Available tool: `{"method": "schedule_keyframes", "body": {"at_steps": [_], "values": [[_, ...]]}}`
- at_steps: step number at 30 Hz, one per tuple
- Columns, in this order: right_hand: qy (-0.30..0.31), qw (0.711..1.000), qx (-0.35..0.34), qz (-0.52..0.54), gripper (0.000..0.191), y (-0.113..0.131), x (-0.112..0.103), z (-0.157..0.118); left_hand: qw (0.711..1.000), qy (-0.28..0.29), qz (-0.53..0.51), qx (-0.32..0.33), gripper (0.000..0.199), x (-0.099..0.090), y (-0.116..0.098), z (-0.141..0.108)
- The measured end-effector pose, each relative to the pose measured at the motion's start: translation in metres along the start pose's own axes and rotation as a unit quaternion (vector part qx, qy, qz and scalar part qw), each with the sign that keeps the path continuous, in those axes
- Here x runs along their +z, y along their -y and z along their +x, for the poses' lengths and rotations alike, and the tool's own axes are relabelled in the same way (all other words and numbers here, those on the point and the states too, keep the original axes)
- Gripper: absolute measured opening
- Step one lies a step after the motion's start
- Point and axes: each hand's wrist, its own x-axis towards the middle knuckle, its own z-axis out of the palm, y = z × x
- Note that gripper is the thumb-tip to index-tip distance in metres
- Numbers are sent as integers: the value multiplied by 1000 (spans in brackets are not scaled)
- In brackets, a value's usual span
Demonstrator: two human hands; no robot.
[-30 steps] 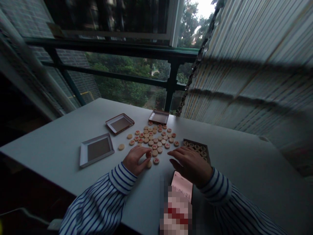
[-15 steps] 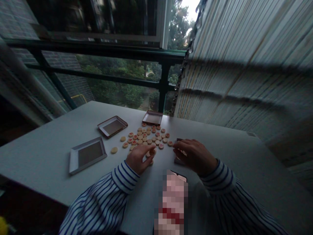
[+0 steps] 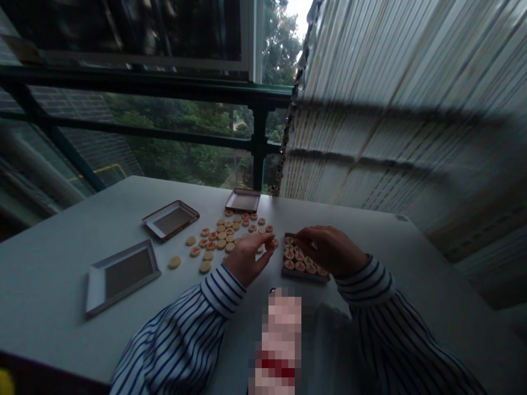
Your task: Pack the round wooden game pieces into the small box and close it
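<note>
Loose game pieces (image 3: 221,244) are spread in an uneven cluster across the white table (image 3: 411,274), some with red characters showing and others with plain sides up. A shallow box (image 3: 302,278) is placed to the right of them, and within it neat rows of boxed pieces (image 3: 300,266) are laid with characters up. The box can be judged well filled along its visible part, but its far right portion is covered, so its full count cannot be told. A considerable share of the pieces is left outside it. One small disc (image 3: 270,244) is pinched between thumb and forefinger of the left hand (image 3: 249,257), near the box's left edge. The right hand (image 3: 333,249) is held over the box with its fingers curved; whether anything is gripped there cannot be told. Three open trays (image 3: 127,271) are set beyond and to the left.
</note>
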Motion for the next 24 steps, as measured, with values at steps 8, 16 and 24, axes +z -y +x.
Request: {"method": "schedule_keyframes", "body": {"at_steps": [8,16,24], "values": [[19,999,41,10,20,-16,-1,-2,1000,-3,-23,4,29,24,-5,20],[39,998,52,16,20,-19,1,-1,999,-50,-14,2,31,40,-2,12],[57,994,56,71,20,-23,11,2,994,-99,3,39,30,47,4,6]]}}
